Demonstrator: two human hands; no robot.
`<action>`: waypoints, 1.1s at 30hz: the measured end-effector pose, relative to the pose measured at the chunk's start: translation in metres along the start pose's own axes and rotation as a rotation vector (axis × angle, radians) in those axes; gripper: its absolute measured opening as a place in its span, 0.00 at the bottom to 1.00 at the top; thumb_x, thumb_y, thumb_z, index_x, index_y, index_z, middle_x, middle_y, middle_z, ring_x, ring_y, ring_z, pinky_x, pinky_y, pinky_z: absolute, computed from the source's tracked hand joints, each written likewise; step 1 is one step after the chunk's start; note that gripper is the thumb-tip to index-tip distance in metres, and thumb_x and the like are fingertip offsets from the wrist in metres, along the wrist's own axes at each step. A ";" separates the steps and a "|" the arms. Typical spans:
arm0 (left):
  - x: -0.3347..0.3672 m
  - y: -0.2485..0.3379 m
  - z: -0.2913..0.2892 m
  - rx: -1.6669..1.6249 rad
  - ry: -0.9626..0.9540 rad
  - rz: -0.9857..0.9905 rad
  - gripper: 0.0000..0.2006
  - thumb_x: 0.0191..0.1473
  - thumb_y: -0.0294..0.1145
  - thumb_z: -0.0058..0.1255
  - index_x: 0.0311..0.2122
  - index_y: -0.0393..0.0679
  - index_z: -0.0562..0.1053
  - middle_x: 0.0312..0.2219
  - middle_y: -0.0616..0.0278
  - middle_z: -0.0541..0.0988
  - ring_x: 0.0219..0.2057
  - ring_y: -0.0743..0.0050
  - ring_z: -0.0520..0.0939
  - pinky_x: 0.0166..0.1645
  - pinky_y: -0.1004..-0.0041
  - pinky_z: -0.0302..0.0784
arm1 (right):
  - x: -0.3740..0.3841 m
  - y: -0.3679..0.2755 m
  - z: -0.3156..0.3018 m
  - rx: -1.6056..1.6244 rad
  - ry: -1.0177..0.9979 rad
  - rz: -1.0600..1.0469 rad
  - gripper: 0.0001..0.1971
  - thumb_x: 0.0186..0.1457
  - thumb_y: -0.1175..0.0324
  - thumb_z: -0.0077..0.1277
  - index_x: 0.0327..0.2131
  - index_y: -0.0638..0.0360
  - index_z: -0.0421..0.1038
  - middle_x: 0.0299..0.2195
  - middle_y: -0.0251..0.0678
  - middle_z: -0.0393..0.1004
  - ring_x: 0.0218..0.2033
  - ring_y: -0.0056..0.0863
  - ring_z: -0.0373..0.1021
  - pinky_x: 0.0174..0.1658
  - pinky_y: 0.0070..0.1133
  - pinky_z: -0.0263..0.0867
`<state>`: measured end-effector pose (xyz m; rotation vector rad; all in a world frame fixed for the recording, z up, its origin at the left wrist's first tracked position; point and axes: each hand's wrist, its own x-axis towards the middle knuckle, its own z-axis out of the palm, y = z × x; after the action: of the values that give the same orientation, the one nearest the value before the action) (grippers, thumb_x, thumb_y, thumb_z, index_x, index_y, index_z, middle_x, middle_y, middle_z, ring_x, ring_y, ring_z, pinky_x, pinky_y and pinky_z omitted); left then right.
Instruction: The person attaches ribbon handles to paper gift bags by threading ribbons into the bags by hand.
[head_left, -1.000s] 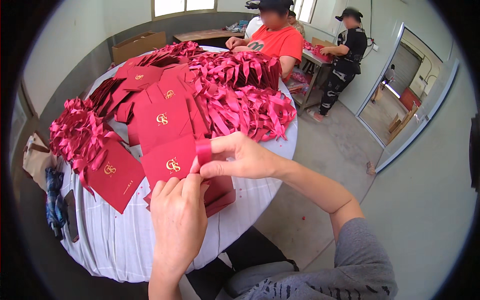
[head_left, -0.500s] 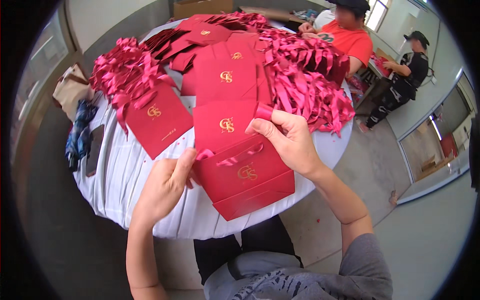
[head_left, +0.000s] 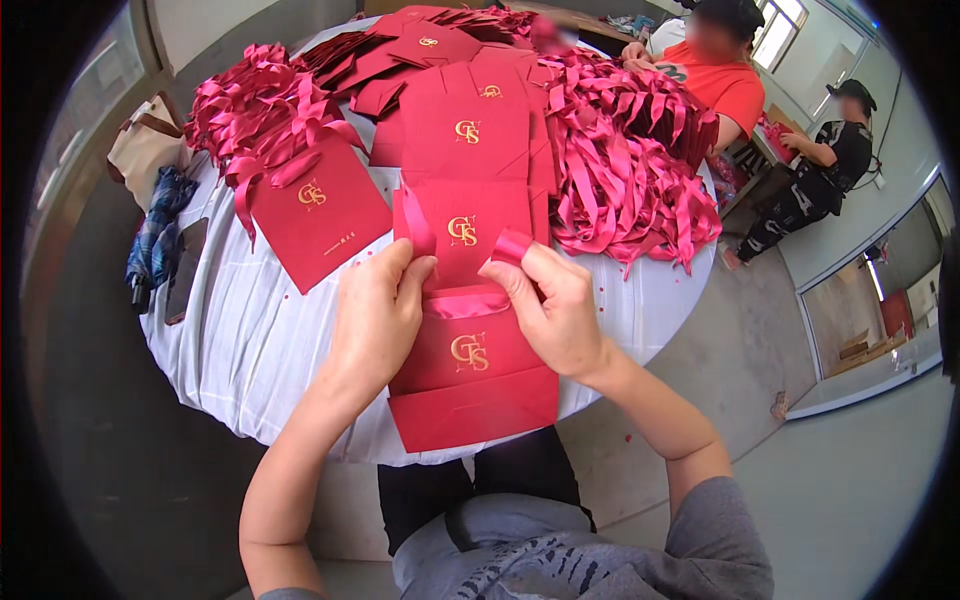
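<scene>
Red bag [head_left: 471, 405], flat, inside hidden, ribbon [head_left: 416, 222] in left grip [head_left: 382, 310], right grip [head_left: 556, 306]

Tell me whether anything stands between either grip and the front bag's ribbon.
Nothing visible does: the left grip and the right grip both pinch pink ribbon, and the stretch across the front bag lies uncovered between them.

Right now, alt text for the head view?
A person pinches pink ribbon at a red bag with left grip and right grip. More bags and ribbons are heaped on a white-covered table; other people are beyond.
</scene>
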<state>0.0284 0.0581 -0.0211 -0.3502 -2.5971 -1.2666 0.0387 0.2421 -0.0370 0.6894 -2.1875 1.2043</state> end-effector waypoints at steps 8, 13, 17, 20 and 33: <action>-0.010 -0.011 0.011 -0.100 0.065 0.024 0.09 0.55 0.25 0.49 0.26 0.31 0.68 0.20 0.40 0.74 0.27 0.40 0.78 0.27 0.62 0.69 | -0.008 -0.002 0.005 -0.031 0.030 -0.070 0.07 0.53 0.80 0.52 0.37 0.69 0.73 0.26 0.43 0.75 0.23 0.30 0.72 0.27 0.21 0.66; -0.019 -0.010 -0.001 -0.023 -0.033 -0.034 0.07 0.53 0.25 0.51 0.30 0.32 0.69 0.24 0.41 0.75 0.29 0.42 0.78 0.31 0.62 0.71 | -0.007 -0.006 0.003 0.068 -0.112 0.109 0.19 0.55 0.77 0.52 0.50 0.68 0.64 0.19 0.39 0.70 0.18 0.17 0.65 0.22 0.21 0.60; -0.045 -0.006 0.003 0.398 0.187 0.285 0.19 0.46 0.26 0.58 0.44 0.35 0.67 0.35 0.48 0.72 0.38 0.49 0.73 0.42 0.60 0.68 | -0.016 0.018 0.002 -0.045 -0.275 0.303 0.24 0.56 0.71 0.52 0.54 0.69 0.57 0.17 0.41 0.69 0.17 0.19 0.64 0.21 0.21 0.58; -0.072 0.005 0.005 0.325 -0.138 0.451 0.34 0.45 0.41 0.59 0.56 0.37 0.62 0.53 0.45 0.66 0.57 0.46 0.65 0.60 0.50 0.55 | -0.016 0.021 0.004 -0.055 -0.296 0.289 0.23 0.56 0.72 0.52 0.53 0.68 0.59 0.18 0.41 0.70 0.18 0.20 0.67 0.23 0.21 0.61; -0.088 -0.012 0.022 0.404 -0.416 0.409 0.43 0.53 0.63 0.41 0.62 0.35 0.55 0.60 0.38 0.56 0.64 0.41 0.51 0.66 0.48 0.37 | 0.019 0.004 0.030 -0.294 -0.275 -0.033 0.07 0.48 0.69 0.58 0.31 0.62 0.75 0.24 0.35 0.70 0.23 0.28 0.68 0.27 0.23 0.63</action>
<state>0.1054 0.0581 -0.0701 -1.0890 -2.8103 -0.5608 0.0158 0.2148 -0.0397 0.7983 -2.4999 0.7837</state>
